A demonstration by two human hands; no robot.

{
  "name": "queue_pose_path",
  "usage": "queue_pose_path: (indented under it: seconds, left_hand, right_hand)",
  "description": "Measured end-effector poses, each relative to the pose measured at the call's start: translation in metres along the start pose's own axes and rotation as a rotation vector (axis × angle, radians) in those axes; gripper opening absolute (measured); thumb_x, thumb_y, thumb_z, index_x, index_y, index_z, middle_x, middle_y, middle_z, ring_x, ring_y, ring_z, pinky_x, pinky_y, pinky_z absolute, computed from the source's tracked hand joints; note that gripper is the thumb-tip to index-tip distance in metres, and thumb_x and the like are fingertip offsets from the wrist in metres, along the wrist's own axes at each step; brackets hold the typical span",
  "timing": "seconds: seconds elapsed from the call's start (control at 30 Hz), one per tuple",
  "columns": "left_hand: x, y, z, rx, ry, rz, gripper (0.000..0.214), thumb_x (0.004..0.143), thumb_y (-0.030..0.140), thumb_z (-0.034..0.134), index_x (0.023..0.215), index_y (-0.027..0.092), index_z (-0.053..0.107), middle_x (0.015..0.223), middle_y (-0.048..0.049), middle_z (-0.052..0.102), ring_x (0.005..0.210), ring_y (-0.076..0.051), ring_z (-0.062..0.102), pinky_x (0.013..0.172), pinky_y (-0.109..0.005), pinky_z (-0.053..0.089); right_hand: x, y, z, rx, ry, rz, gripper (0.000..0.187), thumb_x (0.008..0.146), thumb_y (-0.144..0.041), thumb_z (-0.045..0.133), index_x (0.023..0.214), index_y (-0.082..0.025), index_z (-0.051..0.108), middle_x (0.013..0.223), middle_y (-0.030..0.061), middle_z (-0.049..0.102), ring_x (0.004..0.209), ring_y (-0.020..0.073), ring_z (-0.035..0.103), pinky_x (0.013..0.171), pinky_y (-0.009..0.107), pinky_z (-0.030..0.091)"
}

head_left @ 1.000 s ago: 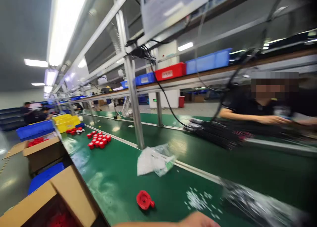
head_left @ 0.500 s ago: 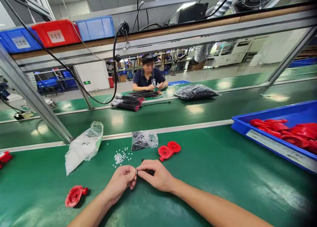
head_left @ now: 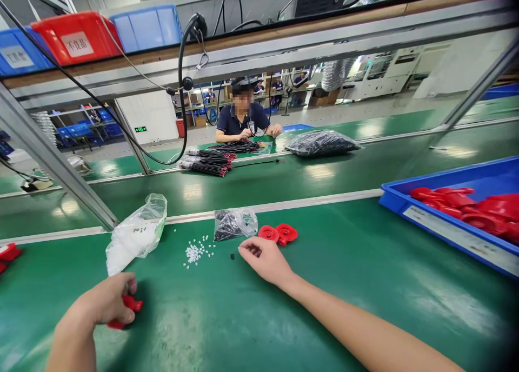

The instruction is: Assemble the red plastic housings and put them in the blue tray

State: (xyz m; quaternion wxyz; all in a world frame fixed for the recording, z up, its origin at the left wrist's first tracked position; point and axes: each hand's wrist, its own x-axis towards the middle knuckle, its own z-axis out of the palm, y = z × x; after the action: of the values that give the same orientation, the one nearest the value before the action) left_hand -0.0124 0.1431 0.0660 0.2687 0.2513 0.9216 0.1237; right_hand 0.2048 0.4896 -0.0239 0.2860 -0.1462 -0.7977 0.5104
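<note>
My left hand [head_left: 106,303] is closed over a red plastic cap [head_left: 130,306] on the green belt [head_left: 227,318] at the lower left. My right hand [head_left: 264,258] rests on the belt near the middle, fingers curled in a pinch; whatever they hold is too small to make out. Just beyond it lie two red caps [head_left: 278,233], a small black part [head_left: 232,256], a scatter of tiny white pieces [head_left: 195,251] and a clear bag of black parts [head_left: 235,223]. A clear bag of white pieces [head_left: 135,235] lies further left.
A blue tray [head_left: 446,220] of red caps sits at the right. A slanted metal post [head_left: 52,161] stands at the left. Across the far belt a person sits with bundles of black and red wires [head_left: 208,164] and a black bag [head_left: 322,143]. Bins line the shelf above.
My hands were pinched together at the centre; the left has since swung out left onto the red cap, and the right has moved forward toward the two caps.
</note>
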Motion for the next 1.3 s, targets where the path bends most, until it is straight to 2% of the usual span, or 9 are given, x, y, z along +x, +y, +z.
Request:
queue_pose_path:
  seconds: [0.17,0.27,0.33,0.4,0.5,0.6,0.9,1.1,1.3]
  left_hand:
    - [-0.003,0.069,0.024,-0.05,-0.157,0.266,0.017,0.069,0.03,0.069,0.081,0.019,0.063,0.079,-0.0026,0.063,0.069,-0.021,0.062,0.057,-0.026,0.045]
    - [-0.004,0.114,0.061,-0.416,-0.176,0.398,0.03,0.086,0.046,0.065,0.095,0.018,0.062,0.084,-0.0033,0.061,0.071,-0.021,0.066,0.051,-0.025,0.05]
    - [-0.002,0.134,0.088,-0.702,-0.16,0.431,0.042,0.089,0.056,0.064,0.103,0.016,0.061,0.081,-0.0028,0.06,0.068,-0.02,0.066,0.049,-0.025,0.053]
    - [0.001,0.144,0.11,-0.962,-0.176,0.421,0.051,0.089,0.061,0.067,0.11,0.015,0.062,0.084,-0.004,0.063,0.069,-0.018,0.065,0.057,-0.028,0.058]
    - [0.006,0.147,0.126,-1.278,-0.301,0.344,0.055,0.087,0.057,0.074,0.122,0.015,0.065,0.103,-0.0106,0.07,0.086,-0.02,0.068,0.079,-0.035,0.063]
    - [0.009,0.142,0.128,-1.401,-0.372,0.329,0.055,0.087,0.05,0.077,0.129,0.015,0.067,0.123,-0.0154,0.069,0.104,-0.025,0.068,0.093,-0.041,0.061]
    - [0.011,0.14,0.129,-1.336,-0.352,0.424,0.051,0.091,0.046,0.074,0.134,0.021,0.063,0.137,-0.0126,0.063,0.116,-0.028,0.064,0.1,-0.044,0.058]
    - [0.015,0.139,0.132,-1.234,-0.273,0.547,0.045,0.091,0.044,0.076,0.128,0.021,0.066,0.134,-0.0121,0.062,0.121,-0.029,0.06,0.1,-0.042,0.058]
    - [0.016,0.137,0.131,-1.136,-0.212,0.664,0.041,0.09,0.036,0.077,0.126,0.02,0.066,0.129,-0.0105,0.065,0.102,-0.02,0.066,0.096,-0.033,0.055]
  right_hand:
    - [-0.004,-0.01,-0.004,0.003,0.018,-0.099,0.02,0.089,-0.031,0.062,0.079,-0.017,0.073,0.073,0.0041,0.07,0.062,0.0161,0.061,0.058,0.027,0.049]
    - [-0.021,-0.026,0.004,-0.009,-0.07,-0.369,0.02,0.093,-0.026,0.06,0.079,-0.018,0.072,0.07,0.0036,0.067,0.06,0.0151,0.058,0.057,0.028,0.047]
    - [-0.031,-0.035,0.012,0.002,-0.144,-0.531,0.018,0.094,-0.022,0.058,0.083,-0.019,0.072,0.071,0.0032,0.068,0.061,0.0152,0.059,0.06,0.028,0.047]
    - [-0.037,-0.039,0.019,0.011,-0.194,-0.589,0.017,0.095,-0.02,0.057,0.086,-0.02,0.072,0.074,0.0027,0.07,0.062,0.0148,0.059,0.062,0.028,0.047]
    - [-0.036,-0.036,0.022,-0.012,-0.195,-0.508,0.018,0.095,-0.023,0.057,0.084,-0.02,0.072,0.073,0.0024,0.068,0.061,0.0143,0.057,0.06,0.027,0.045]
    - [-0.031,-0.029,0.021,-0.022,-0.173,-0.416,0.018,0.095,-0.026,0.059,0.084,-0.019,0.072,0.072,0.0024,0.065,0.061,0.0144,0.056,0.06,0.026,0.045]
    - [-0.03,-0.027,0.019,-0.003,-0.101,-0.466,0.018,0.097,-0.024,0.059,0.089,-0.018,0.073,0.073,0.0025,0.064,0.063,0.0144,0.056,0.061,0.027,0.044]
    - [-0.03,-0.025,0.017,-0.209,-0.083,-0.6,0.02,0.099,-0.021,0.055,0.086,-0.019,0.07,0.076,0.0035,0.068,0.065,0.0158,0.058,0.062,0.028,0.043]
    - [-0.031,-0.026,0.017,-0.204,-0.071,-0.608,0.021,0.101,-0.021,0.053,0.089,-0.02,0.071,0.076,0.0036,0.069,0.064,0.0162,0.059,0.063,0.028,0.045]
